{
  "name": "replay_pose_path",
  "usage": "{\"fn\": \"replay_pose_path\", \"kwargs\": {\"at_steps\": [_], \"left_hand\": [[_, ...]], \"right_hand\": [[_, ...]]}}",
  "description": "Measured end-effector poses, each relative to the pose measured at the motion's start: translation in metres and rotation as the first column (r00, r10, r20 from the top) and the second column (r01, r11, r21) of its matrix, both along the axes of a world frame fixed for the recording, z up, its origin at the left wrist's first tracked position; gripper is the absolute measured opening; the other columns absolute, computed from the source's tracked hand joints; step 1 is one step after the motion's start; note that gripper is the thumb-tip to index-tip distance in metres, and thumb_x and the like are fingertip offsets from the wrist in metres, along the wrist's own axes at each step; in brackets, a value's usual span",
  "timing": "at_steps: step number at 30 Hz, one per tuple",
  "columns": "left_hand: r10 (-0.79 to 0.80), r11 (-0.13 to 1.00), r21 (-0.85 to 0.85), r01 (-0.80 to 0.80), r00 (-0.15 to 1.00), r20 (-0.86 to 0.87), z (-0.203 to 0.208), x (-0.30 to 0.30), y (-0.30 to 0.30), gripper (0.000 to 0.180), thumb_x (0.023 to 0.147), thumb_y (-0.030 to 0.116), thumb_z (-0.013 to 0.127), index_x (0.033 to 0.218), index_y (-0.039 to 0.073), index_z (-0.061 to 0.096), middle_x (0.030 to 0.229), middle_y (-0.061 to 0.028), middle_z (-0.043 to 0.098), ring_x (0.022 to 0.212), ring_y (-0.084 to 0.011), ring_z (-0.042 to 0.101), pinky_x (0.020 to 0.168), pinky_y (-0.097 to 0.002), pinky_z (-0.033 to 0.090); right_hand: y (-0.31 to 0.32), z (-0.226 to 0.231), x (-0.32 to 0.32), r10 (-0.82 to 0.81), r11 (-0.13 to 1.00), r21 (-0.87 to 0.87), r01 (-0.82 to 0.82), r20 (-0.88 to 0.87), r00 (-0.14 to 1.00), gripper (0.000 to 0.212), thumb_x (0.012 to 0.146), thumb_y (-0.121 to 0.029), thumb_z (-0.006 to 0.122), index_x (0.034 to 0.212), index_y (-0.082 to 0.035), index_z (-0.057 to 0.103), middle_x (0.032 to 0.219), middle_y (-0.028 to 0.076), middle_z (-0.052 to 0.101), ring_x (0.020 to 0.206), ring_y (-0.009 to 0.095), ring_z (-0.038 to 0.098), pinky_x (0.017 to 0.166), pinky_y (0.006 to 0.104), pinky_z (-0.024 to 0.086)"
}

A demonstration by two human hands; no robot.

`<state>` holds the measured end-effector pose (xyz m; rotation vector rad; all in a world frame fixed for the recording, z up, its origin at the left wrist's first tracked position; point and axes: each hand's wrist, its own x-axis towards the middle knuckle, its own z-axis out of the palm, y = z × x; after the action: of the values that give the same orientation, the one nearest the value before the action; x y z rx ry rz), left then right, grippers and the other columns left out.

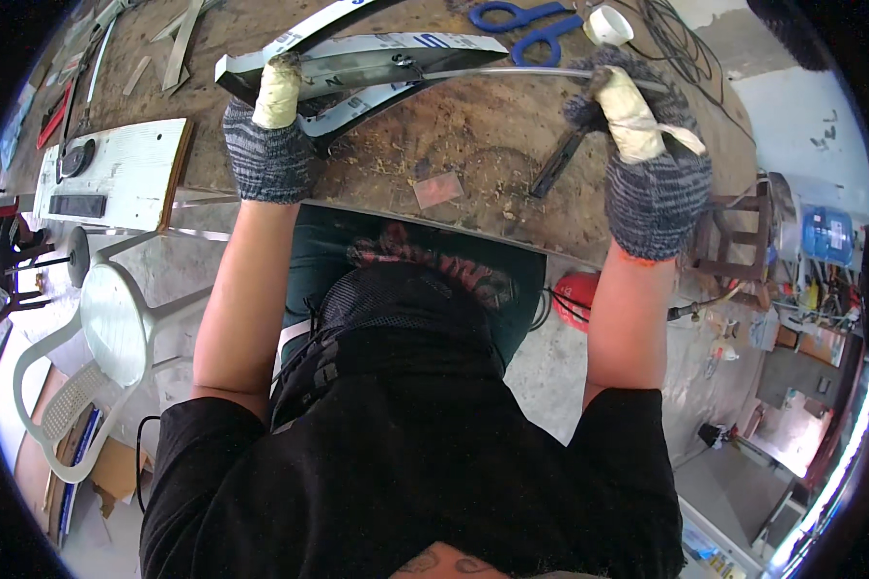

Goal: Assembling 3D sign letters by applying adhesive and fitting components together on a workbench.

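Observation:
My left hand (270,150), in a grey knitted glove with pale tape round the thumb, is closed on a curved metal trim strip (357,79) partly covered in printed white film. From this strip a thin metal rod (517,71) runs right, to my right hand (655,183). That hand, gloved and taped the same way, is closed round the rod's far end. Whether strip and rod are one piece I cannot tell. Below the rod lie a narrow black bar (557,164), close to my right hand, and a small reddish flat piece (438,190).
Blue-handled scissors (541,41) and a white tape roll (609,26) lie beyond the rod, beside dark cables (681,39). Sawdust-like bits cover the worn wooden table (492,125). A white board (130,164) is at left, with a plastic chair (116,318) below it.

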<state>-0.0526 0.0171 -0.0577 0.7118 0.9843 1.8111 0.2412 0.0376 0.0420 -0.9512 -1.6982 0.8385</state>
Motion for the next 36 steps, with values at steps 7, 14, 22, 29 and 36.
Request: {"fn": "replay_pose_path", "kwargs": {"at_steps": [7,14,22,29,36], "left_hand": [[0.026,0.999,-0.021,-0.025,0.999,0.045,0.005,0.003,-0.002,0.054,0.088,0.042,0.068,0.116,-0.003,0.057,0.104,-0.0168,0.065,0.088,-0.0242,0.067,0.073,-0.0394,0.061],[0.001,1.000,0.024,-0.003,0.996,0.085,0.006,0.004,-0.003,0.052,0.089,0.039,0.068,0.117,-0.002,0.056,0.105,-0.0166,0.064,0.091,-0.0250,0.067,0.075,-0.0401,0.061],[-0.012,1.000,0.007,0.011,0.998,0.058,0.009,0.005,-0.003,0.052,0.089,0.040,0.068,0.119,-0.001,0.056,0.107,-0.0161,0.065,0.092,-0.0239,0.067,0.076,-0.0397,0.061],[-0.006,1.000,0.007,0.006,1.000,0.015,0.007,0.004,-0.003,0.054,0.088,0.043,0.068,0.120,0.001,0.057,0.108,-0.0147,0.065,0.091,-0.0226,0.067,0.074,-0.0379,0.060],[0.004,0.999,0.032,-0.005,1.000,0.029,0.005,0.004,-0.003,0.052,0.088,0.042,0.068,0.119,0.001,0.057,0.106,-0.0145,0.065,0.091,-0.0219,0.067,0.074,-0.0374,0.060]], "right_hand": [[-0.006,0.009,-0.014,0.040,0.994,-0.095,-0.061,-0.206,0.978,0.022,0.092,-0.003,0.056,0.109,0.009,0.062,0.108,0.019,0.067,0.096,0.024,0.067,0.087,0.0333,0.056],[-0.004,0.008,-0.015,-0.016,0.997,-0.076,0.009,-0.090,0.996,0.022,0.091,-0.001,0.055,0.109,0.009,0.062,0.108,0.017,0.068,0.096,0.023,0.067,0.088,0.0325,0.055],[-0.008,0.015,-0.018,-0.040,0.991,-0.133,0.030,-0.076,0.996,0.022,0.091,0.001,0.055,0.110,0.009,0.062,0.108,0.017,0.068,0.097,0.023,0.067,0.087,0.0317,0.055],[-0.008,0.012,-0.017,-0.025,0.998,-0.061,0.027,0.022,0.999,0.023,0.093,-0.001,0.053,0.113,0.009,0.059,0.112,0.019,0.066,0.101,0.025,0.066,0.090,0.0355,0.054],[-0.009,0.011,-0.009,0.050,0.998,-0.042,-0.051,-0.018,0.999,0.027,0.096,-0.005,0.050,0.118,0.010,0.057,0.117,0.021,0.064,0.105,0.027,0.065,0.093,0.0382,0.053]]}}
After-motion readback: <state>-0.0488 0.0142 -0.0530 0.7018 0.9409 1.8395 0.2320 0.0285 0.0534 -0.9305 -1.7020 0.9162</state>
